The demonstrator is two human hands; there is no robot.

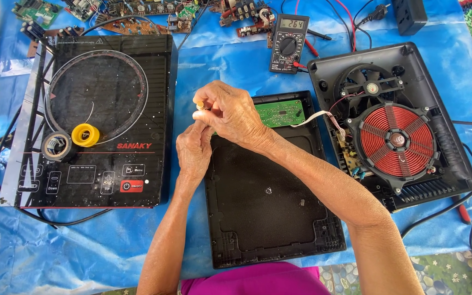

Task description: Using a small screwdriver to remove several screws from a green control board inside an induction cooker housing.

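Your right hand (230, 112) pinches a small yellow piece (200, 105) between thumb and fingers (206, 98). Your left hand (193, 150) sits just under it, fingers closed, touching the same piece from below. The piece is tiny, round and yellowish. You hold it up above the black bottom cover (263, 202) on the blue tabletop (83, 240).

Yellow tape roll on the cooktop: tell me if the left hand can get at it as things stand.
Probably yes. The yellow tape roll lies uncovered on the cooktop, just beside the left hand, though both hands are pinching a small part.
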